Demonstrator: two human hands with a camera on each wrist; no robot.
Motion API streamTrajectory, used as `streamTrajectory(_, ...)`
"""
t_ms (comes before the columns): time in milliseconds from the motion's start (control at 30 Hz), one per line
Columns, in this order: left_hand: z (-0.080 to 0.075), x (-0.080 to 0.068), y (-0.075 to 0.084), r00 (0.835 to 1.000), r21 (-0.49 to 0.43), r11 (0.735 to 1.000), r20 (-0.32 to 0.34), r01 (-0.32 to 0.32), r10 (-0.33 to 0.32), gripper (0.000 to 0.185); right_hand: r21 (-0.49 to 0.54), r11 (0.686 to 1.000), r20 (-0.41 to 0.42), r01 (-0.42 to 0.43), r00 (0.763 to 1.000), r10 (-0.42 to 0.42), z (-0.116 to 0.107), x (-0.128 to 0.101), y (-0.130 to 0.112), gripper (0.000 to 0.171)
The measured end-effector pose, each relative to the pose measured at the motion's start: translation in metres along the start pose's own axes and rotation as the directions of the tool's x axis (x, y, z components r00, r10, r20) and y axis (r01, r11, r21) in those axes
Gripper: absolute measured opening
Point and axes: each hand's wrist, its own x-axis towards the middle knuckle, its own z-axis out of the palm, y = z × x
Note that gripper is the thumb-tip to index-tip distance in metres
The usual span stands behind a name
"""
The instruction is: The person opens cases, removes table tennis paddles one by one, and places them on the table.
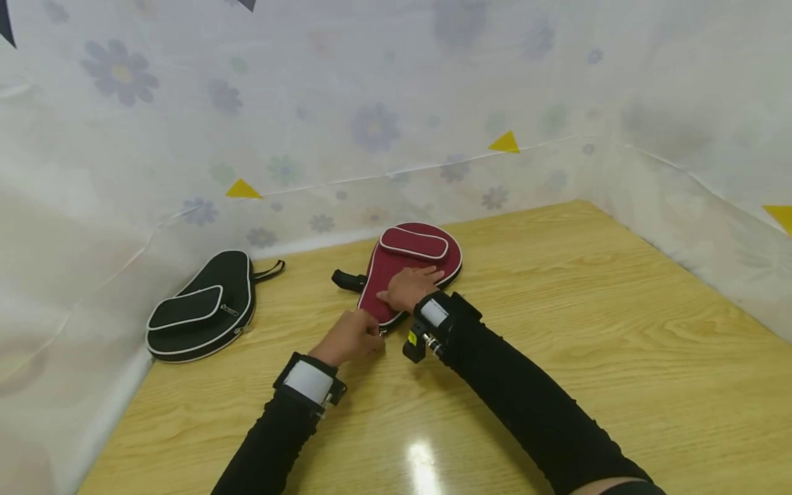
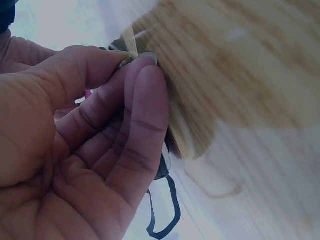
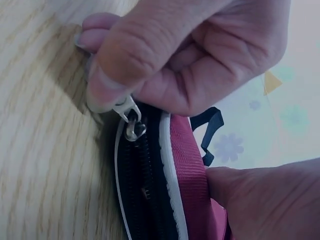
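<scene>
The wooden worktop (image 1: pixel 557 330) is walled on three sides by a pale floral sheet (image 1: pixel 371 103) bearing small yellow triangles; three of these show in the head view. Two paddle-shaped zip cases lie on the worktop, one of each colour. The black case (image 1: pixel 201 309), trimmed in white with a small front pocket, lies at the far left beside the sheet, well apart from both hands. The red case (image 1: pixel 411 265), also white-trimmed with a front pocket and a black wrist loop on its left side, lies flat near the middle of the far edge, its narrow handle end pointing toward the person.

The right hand (image 1: pixel 408 287) rests palm down on the red case's lower body, fingers laid out fairly flat and pressing it to the worktop. The left hand (image 1: pixel 349 337) sits at the narrow end of the case, just left of the right hand, its fingers curled. In the right wrist view its thumb and forefinger pinch the one small silver zipper pull (image 3: pixel 131 116) at the end of the black zip track, which runs along the white piping.
</scene>
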Motion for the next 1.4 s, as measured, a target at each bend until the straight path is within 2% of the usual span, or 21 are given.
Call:
streamTrajectory(200, 0.001, 0.0, 0.002, 1.0, -0.015, 1.0, -0.006, -0.003, 0.003, 0.025, 0.024, 0.999, -0.007, 0.036, 0.999, -0.036, 0.0, 0.004, 0.005, 0.06)
streamTrajectory(467, 0.003, -0.001, 0.002, 1.0, -0.031, 1.0, -0.013, -0.005, 0.005, 0.021, 0.009, 0.995, -0.002, 0.102, 0.995, -0.102, -0.003, 0.004, 0.014, 0.074)
streamTrajectory(600, 0.004, 0.0, 0.001, 1.0, -0.039, 0.999, -0.006, -0.006, 0.005, 0.022, 0.029, 0.995, 0.024, 0.093, 0.995, -0.094, -0.006, 0.005, 0.018, 0.084)
streamTrajectory(733, 0.003, 0.0, 0.0, 1.0, -0.039, 0.999, 0.001, -0.011, 0.011, 0.022, 0.032, 0.995, 0.043, 0.094, 0.995, -0.095, -0.008, 0.006, 0.021, 0.087)
streamTrajectory(933, 0.003, 0.0, -0.001, 0.999, -0.002, 0.999, -0.011, -0.033, 0.033, 0.025, 0.089, 0.991, 0.059, 0.103, 0.992, -0.108, -0.012, 0.007, 0.029, 0.085)
streamTrajectory(1200, 0.004, 0.001, -0.001, 1.0, -0.002, 1.0, -0.005, -0.021, 0.021, 0.028, 0.065, 0.987, 0.066, 0.144, 0.987, -0.148, -0.014, 0.011, 0.036, 0.071)
streamTrajectory(1400, 0.004, 0.002, -0.001, 1.0, -0.011, 1.0, -0.003, -0.028, 0.028, 0.028, 0.055, 0.988, 0.108, 0.144, 0.983, -0.149, -0.016, 0.012, 0.039, 0.075)
